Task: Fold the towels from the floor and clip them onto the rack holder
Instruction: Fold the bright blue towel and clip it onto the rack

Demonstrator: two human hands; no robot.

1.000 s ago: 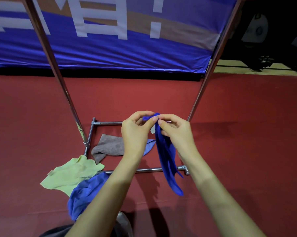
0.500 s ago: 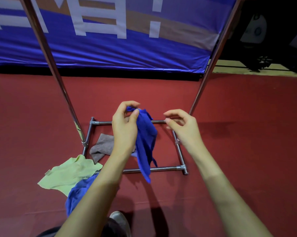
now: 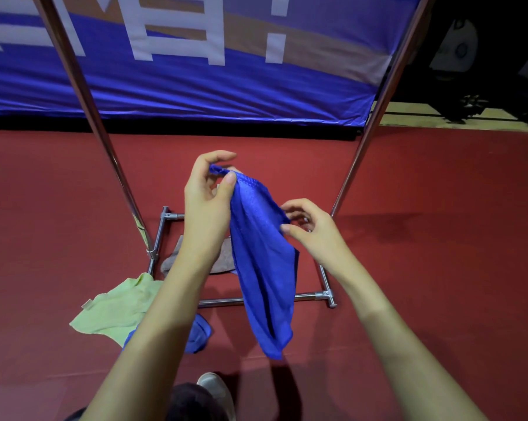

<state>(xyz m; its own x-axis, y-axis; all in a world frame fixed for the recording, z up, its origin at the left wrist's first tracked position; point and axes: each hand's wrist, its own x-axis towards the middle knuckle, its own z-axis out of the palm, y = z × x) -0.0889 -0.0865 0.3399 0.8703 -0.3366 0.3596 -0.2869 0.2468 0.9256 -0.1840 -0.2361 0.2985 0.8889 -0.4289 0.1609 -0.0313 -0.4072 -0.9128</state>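
A blue banner (image 3: 177,86) with white lettering is filling the back of the scene, and red floor (image 3: 439,268) is spreading beneath you. The rack holder (image 3: 83,95) is rising in two slanting metal poles from a rectangular base frame on that floor; its top bar and any clips are lying out of view.

You are holding the blue towel (image 3: 264,268) up in front of you, between the two poles and above the base frame. It is hanging in a long bunched drape, with its lower tip dangling free above the floor.

Your left hand (image 3: 206,205) is closing its grip on the towel's top corner, thumb pressing against fingertips, and carrying all the weight. Your right hand (image 3: 313,230) is sitting lower and to the right, fingers curled and apart, touching or just beside the towel's right edge; a firm hold there cannot be told.

To fold well, you are probably best off running the right hand along that edge to a corner, then drawing the two corners level so the cloth is hanging flat before doubling it.

On the floor at lower left, a pale green towel (image 3: 120,302), a grey towel (image 3: 173,258) inside the frame and another blue towel (image 3: 199,332) are waiting, so much of the task is looking undone.
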